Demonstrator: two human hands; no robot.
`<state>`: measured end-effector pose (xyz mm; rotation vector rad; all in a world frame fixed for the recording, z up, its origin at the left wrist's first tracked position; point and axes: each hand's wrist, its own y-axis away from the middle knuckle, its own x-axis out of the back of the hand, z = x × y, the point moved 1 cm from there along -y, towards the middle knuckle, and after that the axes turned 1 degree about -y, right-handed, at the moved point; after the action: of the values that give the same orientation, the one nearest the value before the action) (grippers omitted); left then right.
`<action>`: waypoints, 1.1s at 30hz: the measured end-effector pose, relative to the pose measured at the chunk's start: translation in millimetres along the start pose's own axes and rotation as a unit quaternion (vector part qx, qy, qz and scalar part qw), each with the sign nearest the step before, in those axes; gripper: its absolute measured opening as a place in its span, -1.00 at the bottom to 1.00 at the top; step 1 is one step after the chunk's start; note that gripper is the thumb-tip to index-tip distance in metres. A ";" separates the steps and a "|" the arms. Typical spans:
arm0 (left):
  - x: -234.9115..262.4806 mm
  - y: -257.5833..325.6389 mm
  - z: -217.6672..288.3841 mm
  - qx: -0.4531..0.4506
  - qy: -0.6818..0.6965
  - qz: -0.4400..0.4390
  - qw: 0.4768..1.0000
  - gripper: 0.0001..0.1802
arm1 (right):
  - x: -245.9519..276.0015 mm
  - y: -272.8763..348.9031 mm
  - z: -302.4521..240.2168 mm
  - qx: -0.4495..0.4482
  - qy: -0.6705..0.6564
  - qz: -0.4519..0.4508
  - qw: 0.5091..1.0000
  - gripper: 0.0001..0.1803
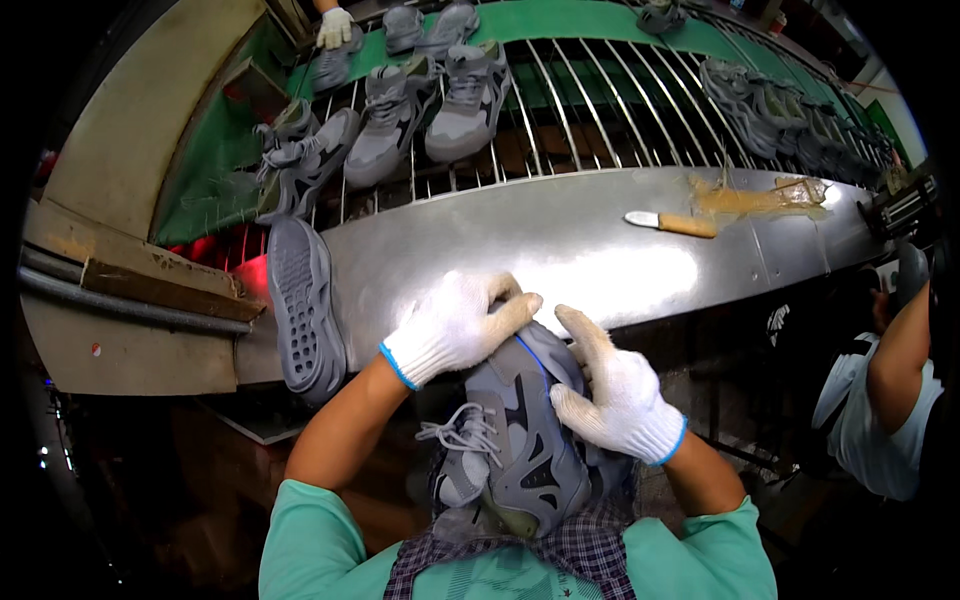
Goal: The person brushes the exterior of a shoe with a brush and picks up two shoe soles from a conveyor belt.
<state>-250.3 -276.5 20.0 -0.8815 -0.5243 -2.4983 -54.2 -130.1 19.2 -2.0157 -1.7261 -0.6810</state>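
Note:
A grey sneaker (540, 440) with pale laces lies tilted on its side at my lap, its toe pointing away from me. A blue line runs along the edge between its upper and its sole. My left hand (460, 325), in a white knit glove, closes over the toe end, thumb and forefinger near the tip. At the sole side my gloved right hand (620, 395) grips the sneaker, its thumb pressed at the blue line and its forefinger stretched toward the toe. The other right fingers are partly hidden behind the sole.
A grey shoe sole (298, 310) rests at the left on the metal ledge (450, 220). A wooden-handled knife (680, 224) lies by a brown glue-like stain. Behind are metal rollers (575, 110) carrying several sneakers (470, 105). Another person's gloved hand (335, 28) touches a shoe; someone sits at right.

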 end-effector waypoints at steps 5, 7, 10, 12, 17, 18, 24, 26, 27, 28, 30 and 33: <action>-4.1 4.0 -3.8 0.006 0.019 0.014 1.000 -0.48 | 5.2 19.8 -1.8 0.076 0.046 -0.022 0.996 -0.35; -6.6 5.6 -6.5 0.003 0.026 0.035 0.999 -0.49 | 2.7 27.3 3.0 0.108 0.071 -0.003 0.992 -0.36; -16.2 8.9 -16.1 -0.014 0.067 0.082 0.994 -0.46 | 0.2 35.2 -10.2 0.100 0.133 -0.026 0.986 -0.36; -30.7 10.8 -26.8 -0.018 0.145 0.136 0.980 -0.42 | -6.0 37.2 -18.9 0.075 0.200 -0.060 0.975 -0.36; -62.3 31.9 -60.6 0.097 0.491 0.254 0.828 -0.35 | 16.1 23.4 -17.0 0.079 0.157 -0.069 0.982 -0.51; -60.2 32.5 -62.5 0.083 0.481 0.255 0.835 -0.32 | 24.4 16.4 -10.1 0.104 0.093 -0.056 0.989 -0.54; -37.5 28.9 -15.8 -0.049 0.412 0.285 0.864 -0.37 | 32.7 -74.7 -20.0 0.059 -0.088 -0.072 0.992 -0.56; -33.6 29.7 -6.7 -0.095 0.400 0.313 0.856 -0.42 | 24.9 -98.0 -30.2 0.059 -0.114 -0.111 0.985 -0.50; -31.5 33.7 -3.5 -0.092 0.412 0.302 0.855 -0.44 | 24.5 -98.8 -43.3 0.035 -0.117 -0.133 0.984 -0.49; -28.3 40.6 -0.2 -0.089 0.424 0.291 0.853 -0.46 | 25.6 -98.4 -50.0 0.011 -0.120 -0.154 0.981 -0.48; -23.9 51.3 8.4 -0.085 0.415 0.288 0.859 -0.50 | 20.7 -89.9 -44.3 0.093 -0.039 -0.118 0.988 -0.50; -18.0 66.4 3.3 -0.053 0.402 0.282 0.869 -0.51 | -4.8 -53.0 -32.0 0.135 -0.065 -0.054 0.987 -0.46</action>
<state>-201.8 -325.3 24.0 0.0514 0.1472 -2.0792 -110.5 -144.4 41.3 -1.8243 -1.8999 -0.3306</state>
